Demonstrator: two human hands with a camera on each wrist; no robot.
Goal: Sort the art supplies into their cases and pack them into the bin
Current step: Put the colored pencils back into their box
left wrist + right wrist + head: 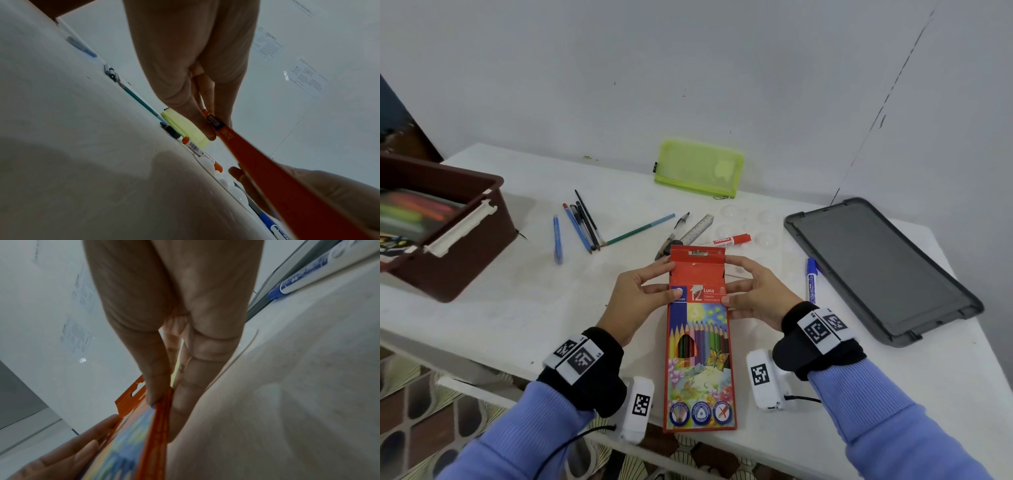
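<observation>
Coloured pencil box [699,342], held at centre frame by both hands, flap end up.

Red card box of twelve; lies lengthwise over the near edge of the white table [524,308]. Left hand [635,301] and right hand [756,294] each pinch a side near the top, thumb on the face, fingers behind, likely steadying it to tuck the raised flap shut. Loose pens and pencils [582,222], ruler [697,229], red marker [731,239] and blue marker [811,279] lie beyond, unsorted. Green mesh pouch [698,169] upper centre; brown bin [445,222] at left, partly filled; grey lid [876,270] at right.
</observation>
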